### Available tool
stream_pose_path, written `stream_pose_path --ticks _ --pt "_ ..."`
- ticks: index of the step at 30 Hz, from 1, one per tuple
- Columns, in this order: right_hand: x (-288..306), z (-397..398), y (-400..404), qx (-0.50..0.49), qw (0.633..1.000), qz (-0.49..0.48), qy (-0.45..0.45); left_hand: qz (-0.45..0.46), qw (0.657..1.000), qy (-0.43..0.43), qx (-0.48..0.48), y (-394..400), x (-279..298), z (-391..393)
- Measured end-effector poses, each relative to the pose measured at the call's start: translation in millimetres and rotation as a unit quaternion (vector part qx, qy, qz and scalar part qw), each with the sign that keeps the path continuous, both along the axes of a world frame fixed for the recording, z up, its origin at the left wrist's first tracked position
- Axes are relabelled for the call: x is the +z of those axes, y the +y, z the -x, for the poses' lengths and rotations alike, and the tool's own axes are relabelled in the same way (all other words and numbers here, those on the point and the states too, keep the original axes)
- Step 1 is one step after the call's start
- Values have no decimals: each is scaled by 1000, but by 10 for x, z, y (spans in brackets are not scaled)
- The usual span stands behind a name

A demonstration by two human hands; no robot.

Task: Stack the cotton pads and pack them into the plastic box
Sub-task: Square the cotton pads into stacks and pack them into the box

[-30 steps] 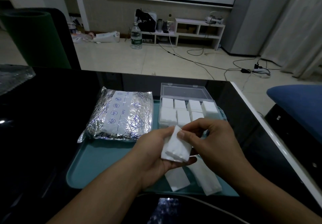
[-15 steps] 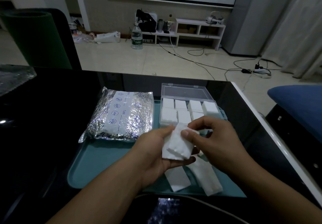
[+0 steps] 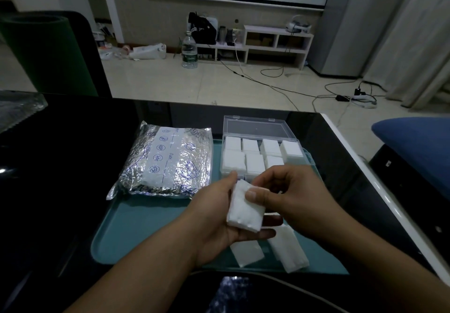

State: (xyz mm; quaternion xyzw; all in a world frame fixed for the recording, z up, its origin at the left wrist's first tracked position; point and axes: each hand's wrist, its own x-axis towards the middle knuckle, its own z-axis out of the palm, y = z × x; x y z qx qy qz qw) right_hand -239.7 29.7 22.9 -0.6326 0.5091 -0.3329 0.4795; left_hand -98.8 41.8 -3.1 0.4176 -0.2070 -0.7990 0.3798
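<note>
Cotton pads in both hands; foil bag reads "Date:".

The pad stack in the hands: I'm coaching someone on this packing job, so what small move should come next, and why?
Probably square the pad stack and carry it to the plastic box. The left hand cradles it, the right hand thumb presses on top, its edges look roughly even, and the box is open just beyond the hands.
</note>
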Motion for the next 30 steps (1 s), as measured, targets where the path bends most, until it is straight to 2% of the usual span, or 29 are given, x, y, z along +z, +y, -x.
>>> stream_pose_path --ticks 12,14,17,18,20,22,26,30 --pt "25 -58 85 -11 999 44 27 39 999 -24 -7 19 14 -20" --pt "-21 -37 72 -19 994 86 69 79 996 -47 -21 36 32 -10" --pt "-139 2 54 -36 965 179 190 106 992 -63 3 58 39 12" --pt "-178 -9 61 -38 968 170 181 109 992 -66 22 59 36 21" --pt "-201 -53 81 -57 993 86 62 120 987 -87 67 53 44 43" --pt "-171 -82 112 -56 997 8 -42 146 976 -128 100 53 53 54" --pt "-186 -77 154 -24 997 -49 -58 182 960 -174 124 35 28 63" --pt "-209 -35 105 -72 991 -41 -107 195 957 -204 70 26 -19 80"
